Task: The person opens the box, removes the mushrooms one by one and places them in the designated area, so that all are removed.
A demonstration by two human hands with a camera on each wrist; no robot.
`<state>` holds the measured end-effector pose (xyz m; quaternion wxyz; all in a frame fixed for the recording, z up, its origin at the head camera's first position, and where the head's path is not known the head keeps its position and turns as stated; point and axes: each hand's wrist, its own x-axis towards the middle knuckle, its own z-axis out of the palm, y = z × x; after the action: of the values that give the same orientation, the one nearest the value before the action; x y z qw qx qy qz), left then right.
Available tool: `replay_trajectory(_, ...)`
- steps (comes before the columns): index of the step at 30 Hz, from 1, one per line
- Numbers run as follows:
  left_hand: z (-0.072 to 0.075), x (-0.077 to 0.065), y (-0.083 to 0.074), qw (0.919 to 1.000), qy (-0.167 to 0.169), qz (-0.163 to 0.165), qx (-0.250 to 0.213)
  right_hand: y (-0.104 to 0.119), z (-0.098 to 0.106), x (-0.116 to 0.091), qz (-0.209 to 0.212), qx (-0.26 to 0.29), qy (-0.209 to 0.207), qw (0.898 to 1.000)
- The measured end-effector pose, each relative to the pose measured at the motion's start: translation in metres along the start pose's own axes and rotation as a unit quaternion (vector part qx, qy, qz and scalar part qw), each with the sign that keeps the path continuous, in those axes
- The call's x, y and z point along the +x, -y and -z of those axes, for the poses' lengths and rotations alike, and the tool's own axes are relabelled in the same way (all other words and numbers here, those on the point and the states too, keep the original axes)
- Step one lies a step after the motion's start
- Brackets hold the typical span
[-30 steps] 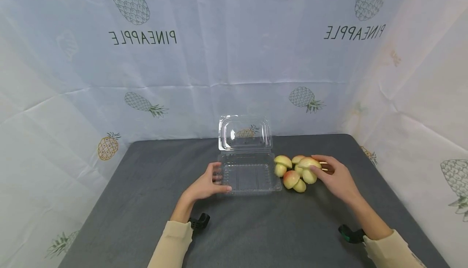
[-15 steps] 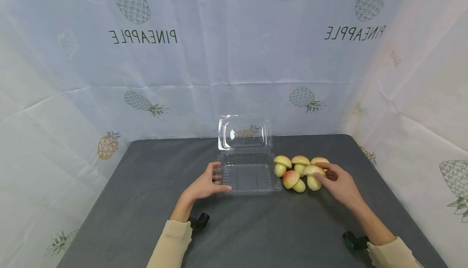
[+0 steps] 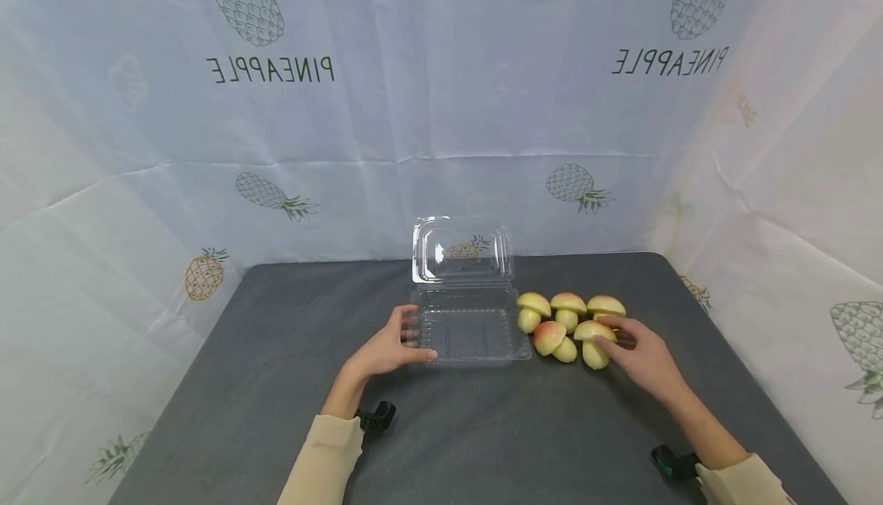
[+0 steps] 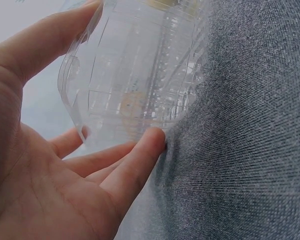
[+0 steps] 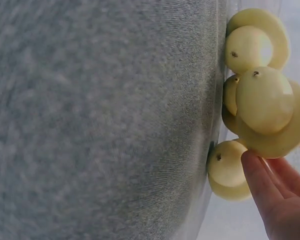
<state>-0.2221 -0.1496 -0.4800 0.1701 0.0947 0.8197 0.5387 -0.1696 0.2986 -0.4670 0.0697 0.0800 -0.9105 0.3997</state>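
In the head view my left hand [image 3: 389, 344] holds the left end of a clear plastic clamshell box [image 3: 476, 336], thumb along its front side. The left wrist view shows the thumb and fingertips against the box's thin wall [image 4: 120, 75]. My right hand [image 3: 645, 355] pinches a yellow-green mushroom [image 3: 595, 342] with a rosy cap, right of the box. In the right wrist view that mushroom [image 5: 265, 102] partly covers others behind it. Close by lie several similar mushrooms: one at the front [image 3: 552, 340], others in a back row [image 3: 569, 309].
The box's transparent lid [image 3: 462, 252] stands raised at the back. Dark grey cloth covers the table [image 3: 290, 382]. A white pineapple-print curtain [image 3: 441, 106] hangs behind and along both sides.
My right hand has moved right and towards me with its mushroom, away from the group. The back-row mushrooms now show more fully. My left hand and the box stay put.
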Motion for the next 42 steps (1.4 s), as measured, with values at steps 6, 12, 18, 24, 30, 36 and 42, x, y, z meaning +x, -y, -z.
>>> replay_trajectory(6,0.001,0.000,0.001,1.0000,0.001,0.000,-0.001,-0.005,-0.006,0.002,0.015,-0.005,-0.004,1.000)
replay_trajectory(12,0.002,-0.001,0.003,1.0000,0.006,0.000,0.000,-0.009,-0.014,0.003,0.034,-0.018,-0.022,0.999)
replay_trajectory(18,0.002,-0.001,0.004,1.0000,0.007,0.000,0.001,-0.009,-0.018,0.003,0.047,-0.026,-0.027,0.998)
replay_trajectory(24,0.003,0.000,0.004,1.0000,0.004,0.003,0.001,-0.007,-0.019,0.004,0.050,-0.036,-0.027,0.998)
replay_trajectory(30,0.004,-0.001,0.001,1.0000,0.003,0.001,0.009,-0.006,-0.018,0.005,0.052,-0.040,-0.023,0.998)
replay_trajectory(36,0.004,-0.002,-0.001,0.9996,0.000,0.002,0.028,-0.005,-0.015,0.004,0.066,-0.050,-0.032,0.996)
replay_trajectory(42,0.002,-0.005,-0.004,0.9984,-0.014,0.007,0.054,-0.005,-0.010,0.001,0.087,-0.079,-0.042,0.992)
